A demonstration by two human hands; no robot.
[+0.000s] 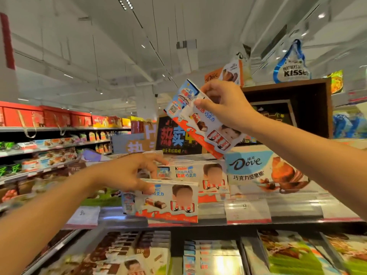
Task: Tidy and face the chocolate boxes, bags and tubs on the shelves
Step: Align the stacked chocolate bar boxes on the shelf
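My right hand [224,104] holds a white, red and blue Kinder chocolate box [200,124] by its top end, tilted in the air above the shelf. My left hand [129,173] grips the top edge of another Kinder box [168,201] that stands upright at the shelf's front edge. Behind it stands a stack of more Kinder boxes [202,175]. To the right of them a white and blue Dove box [264,169] faces forward.
The shelf edge [248,217] carries price labels. Below it lie more chocolate boxes and bags [214,257]. A dark wooden display box [288,108] stands behind, with a Kisses bag [292,66] and a Dove box [226,74] on top. Stocked shelves [49,139] run along the left.
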